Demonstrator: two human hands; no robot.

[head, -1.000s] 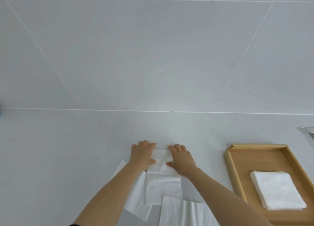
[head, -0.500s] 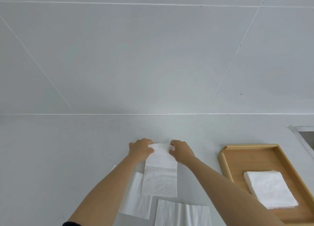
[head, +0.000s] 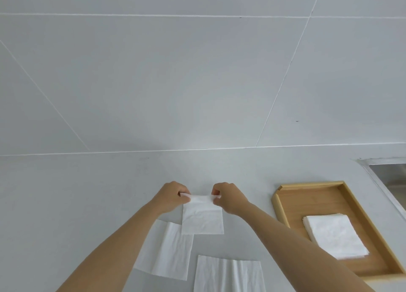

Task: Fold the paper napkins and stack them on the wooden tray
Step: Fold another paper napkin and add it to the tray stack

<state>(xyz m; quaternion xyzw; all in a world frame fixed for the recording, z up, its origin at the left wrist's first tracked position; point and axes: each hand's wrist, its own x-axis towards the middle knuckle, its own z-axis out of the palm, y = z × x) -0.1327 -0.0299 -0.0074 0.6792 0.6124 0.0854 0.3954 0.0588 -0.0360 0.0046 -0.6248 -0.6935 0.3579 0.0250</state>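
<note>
The napkin being worked on hangs as a small white rectangle between the person's two hands, its lower edge resting over the corner of another sheet on the pale countertop. The left hand pinches its top left corner between thumb and curled fingers, and the right hand pinches the top right corner the same way, both closed tight on the paper. Just below lie two flat napkins: one tilted under the left forearm, one near the bottom edge. Off to the right, well apart from the hands, sits the wooden tray, holding a neat stack of folded napkins. A metal-rimmed opening shows at the far right.
</note>
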